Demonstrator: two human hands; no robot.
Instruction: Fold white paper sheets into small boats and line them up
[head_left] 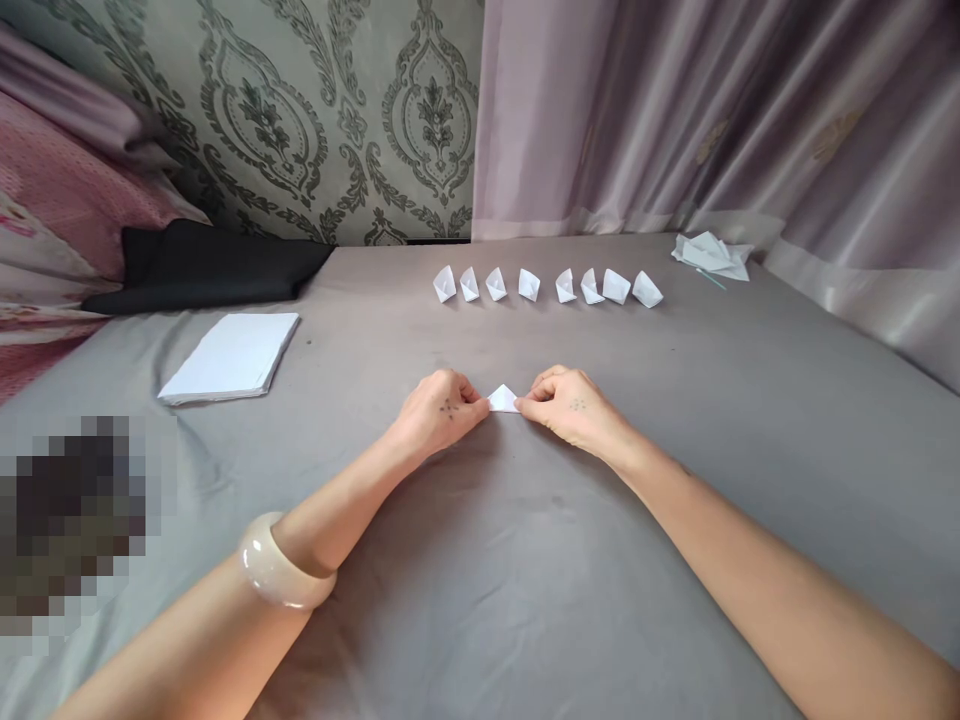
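A small white piece of folded paper (504, 399), triangular with its peak pointing away from me, is held between my two hands. My left hand (444, 410) pinches its left corner between thumb and fingers. At the right corner, my right hand (568, 405) pinches it the same way. Parts of both corners are hidden under the fingertips. Beyond the hands stands a row of several small folded white paper shapes (529, 285), each with an upright flap.
A stack of white paper (232, 357) lies on the left of the grey cloth surface (570, 600). Behind it is a black cloth (210, 265). Crumpled white paper (712, 255) and a thin pale stick (711, 279) lie at the back right, near the curtain (637, 110).
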